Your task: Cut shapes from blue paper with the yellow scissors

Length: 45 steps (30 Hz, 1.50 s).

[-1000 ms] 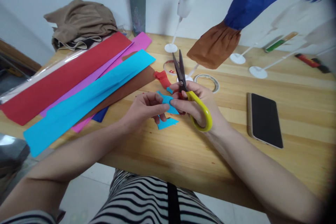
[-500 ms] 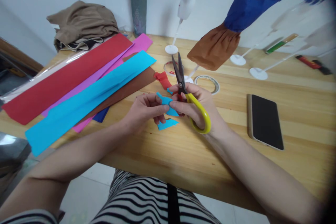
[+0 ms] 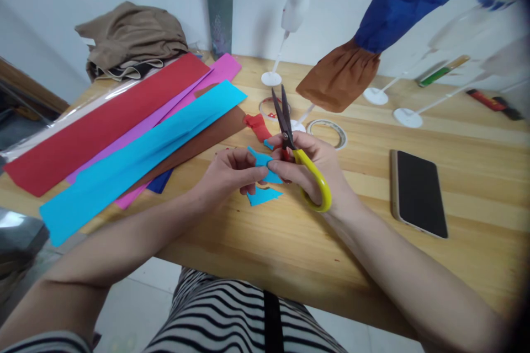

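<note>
Between my hands is a small piece of blue crepe paper [image 3: 275,177]. My left hand [image 3: 232,172] is closed, its thumb and fingers pinching the left side of the piece. My right hand [image 3: 317,168] pinches the right side with thumb and forefinger while also keeping a pair of scissors [image 3: 313,176] with yellow and red handles, its dark blades pointing away and slightly apart. On the table just below the hands lies a blue paper scrap [image 3: 264,196]. A red paper scrap [image 3: 259,126] rests beyond my fingers.
Long strips of red [image 3: 107,116], blue [image 3: 144,157] and brown paper [image 3: 199,143] lie at left. Behind stand a bottle [image 3: 220,11] and mannequin stands, one wearing a blue and brown paper dress [image 3: 339,77]. Tape rolls [image 3: 343,138] and a phone [image 3: 420,193] lie right.
Almost nothing differs. The fingers of my left hand have shifted slightly at the blue piece; the scissors stay in my right hand.
</note>
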### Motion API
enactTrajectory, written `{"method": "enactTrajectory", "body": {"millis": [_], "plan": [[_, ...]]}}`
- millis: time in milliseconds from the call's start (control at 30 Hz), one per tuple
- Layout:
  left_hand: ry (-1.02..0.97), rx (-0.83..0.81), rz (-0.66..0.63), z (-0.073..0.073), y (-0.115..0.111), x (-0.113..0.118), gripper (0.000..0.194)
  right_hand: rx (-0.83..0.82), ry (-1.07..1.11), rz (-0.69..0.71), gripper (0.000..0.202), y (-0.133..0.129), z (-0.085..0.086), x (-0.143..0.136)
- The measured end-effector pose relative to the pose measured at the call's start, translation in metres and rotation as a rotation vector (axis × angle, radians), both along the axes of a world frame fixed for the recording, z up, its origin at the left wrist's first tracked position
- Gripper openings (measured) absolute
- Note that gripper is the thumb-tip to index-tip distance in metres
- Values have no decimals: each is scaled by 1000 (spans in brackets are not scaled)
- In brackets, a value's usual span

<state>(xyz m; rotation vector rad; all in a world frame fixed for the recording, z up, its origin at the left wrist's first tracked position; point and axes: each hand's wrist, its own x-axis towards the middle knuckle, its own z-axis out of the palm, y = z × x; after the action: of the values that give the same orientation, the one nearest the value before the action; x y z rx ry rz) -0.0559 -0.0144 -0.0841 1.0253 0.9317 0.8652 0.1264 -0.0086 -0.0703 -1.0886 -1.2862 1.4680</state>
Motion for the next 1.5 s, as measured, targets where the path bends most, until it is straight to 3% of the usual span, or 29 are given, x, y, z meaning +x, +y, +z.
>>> {"method": "enactTrajectory", "body": {"millis": [267, 533, 667, 900, 1067, 1500], "plan": [[14, -34, 71, 17, -8, -2, 32, 29, -21, -5, 40, 1, -2, 1], [22, 60, -30, -2, 2, -1, 38, -29, 15, -22, 46, -1, 3, -2], [-33, 10, 13, 0, 1, -2, 46, -8, -5, -42, 46, -1, -3, 3], [-121, -59, 147, 7, 0, -2, 51, 11, -59, 215, 59, 3, -15, 14], [-152, 20, 208, 5, 4, -4, 56, 188, -96, 386, 53, 4, -17, 21], [19, 162, 293, 10, 0, -5, 42, 223, -250, 396, 49, -7, -11, 18]]}}
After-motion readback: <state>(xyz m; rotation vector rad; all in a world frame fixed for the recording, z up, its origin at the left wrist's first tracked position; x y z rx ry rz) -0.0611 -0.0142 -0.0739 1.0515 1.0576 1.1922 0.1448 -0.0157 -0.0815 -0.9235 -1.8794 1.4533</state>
